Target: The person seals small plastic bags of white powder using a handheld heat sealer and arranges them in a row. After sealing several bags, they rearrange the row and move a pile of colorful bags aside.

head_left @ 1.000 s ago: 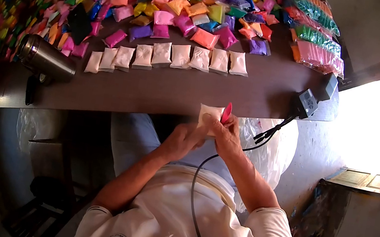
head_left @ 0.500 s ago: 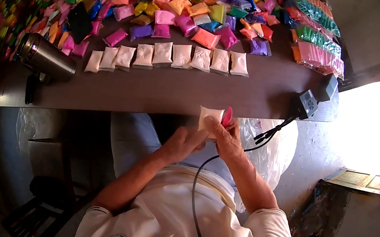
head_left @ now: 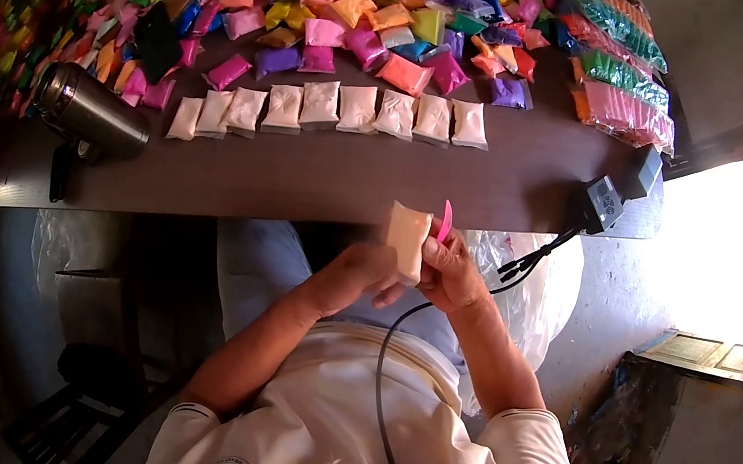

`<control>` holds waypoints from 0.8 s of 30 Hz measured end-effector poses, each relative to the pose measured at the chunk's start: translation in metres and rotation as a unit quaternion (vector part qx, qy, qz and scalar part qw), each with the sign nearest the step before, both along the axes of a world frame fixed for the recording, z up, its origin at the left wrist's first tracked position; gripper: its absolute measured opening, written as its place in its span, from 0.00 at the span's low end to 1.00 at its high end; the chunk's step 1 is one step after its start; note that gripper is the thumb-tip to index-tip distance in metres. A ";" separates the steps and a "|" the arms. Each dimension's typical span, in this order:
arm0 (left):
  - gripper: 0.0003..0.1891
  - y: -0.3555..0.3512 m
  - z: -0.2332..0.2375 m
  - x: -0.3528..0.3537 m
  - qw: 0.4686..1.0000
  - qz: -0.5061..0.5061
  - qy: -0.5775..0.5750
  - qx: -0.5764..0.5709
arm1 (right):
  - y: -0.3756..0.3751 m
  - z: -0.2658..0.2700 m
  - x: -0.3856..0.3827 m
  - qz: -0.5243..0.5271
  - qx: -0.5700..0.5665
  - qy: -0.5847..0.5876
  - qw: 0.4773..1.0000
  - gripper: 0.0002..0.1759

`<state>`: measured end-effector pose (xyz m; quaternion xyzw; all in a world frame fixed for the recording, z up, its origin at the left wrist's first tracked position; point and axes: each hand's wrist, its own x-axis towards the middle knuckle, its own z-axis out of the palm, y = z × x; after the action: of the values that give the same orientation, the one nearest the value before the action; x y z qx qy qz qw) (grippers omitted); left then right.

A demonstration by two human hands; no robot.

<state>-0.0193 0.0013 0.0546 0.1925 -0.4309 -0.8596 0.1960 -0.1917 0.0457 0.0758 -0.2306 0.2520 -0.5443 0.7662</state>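
1. Grip state: your left hand is closed on the lower edge of the pale packet. Your right hand is closed on the pink tool and pinches the packet's right side.
2. Location: the packet stands upright in the air, just short of the table edge and above your lap.
3. Drop risk: you hold the packet by its edges only. A slackened pinch can let it fall off the table side.
4. Burst risk: squeezing the filled body may strain a seam and release the contents.
5. Puncture risk: the tool tip sits beside the packet's top corner. A slip may tear the film.
6. Snag risk: the black cable passes under your right hand. A wide movement may drag the power adapter.
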 end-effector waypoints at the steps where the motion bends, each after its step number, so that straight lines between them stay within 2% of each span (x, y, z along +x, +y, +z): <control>1: 0.26 0.000 0.004 0.000 0.999 -0.023 -0.018 -0.014 | -0.001 0.008 0.002 0.014 -0.023 -0.029 0.999 0.25; 5: 0.28 0.000 0.005 -0.003 0.998 -0.019 -0.045 -0.029 | -0.005 0.015 -0.001 -0.018 -0.033 0.045 0.998 0.22; 7: 0.31 0.003 -0.002 -0.002 0.999 -0.006 -0.047 -0.010 | -0.003 0.021 -0.003 -0.031 -0.006 0.160 0.987 0.17; 11: 0.34 0.002 -0.002 -0.002 0.999 0.011 -0.031 0.006 | -0.003 0.018 -0.002 -0.049 -0.017 0.166 0.985 0.15; 13: 0.32 0.000 -0.002 -0.002 0.996 0.008 -0.032 -0.081 | -0.004 0.017 -0.001 -0.065 -0.047 0.218 0.973 0.14; 14: 0.32 0.001 -0.001 -0.002 0.996 0.007 -0.032 -0.081 | -0.004 0.016 -0.001 -0.065 -0.047 0.218 0.973 0.14; 16: 0.28 0.001 0.000 -0.003 0.987 0.025 -0.101 -0.124 | -0.005 0.014 -0.001 -0.066 -0.054 0.278 0.957 0.15; 17: 0.28 0.000 0.001 -0.003 0.987 0.025 -0.101 -0.125 | -0.006 0.015 0.001 -0.066 -0.055 0.278 0.957 0.15; 19: 0.25 -0.001 0.001 -0.001 0.982 0.060 -0.094 -0.152 | -0.006 0.017 0.007 -0.136 -0.006 0.270 0.953 0.15; 24: 0.24 0.004 -0.012 -0.001 0.983 0.031 -0.087 -0.157 | -0.003 0.004 -0.003 -0.116 -0.030 0.279 0.953 0.15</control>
<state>-0.0207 0.0049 0.0426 0.2464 -0.5701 -0.7546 0.2117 -0.1942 0.0430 0.0799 -0.3650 0.4641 -0.5510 0.5897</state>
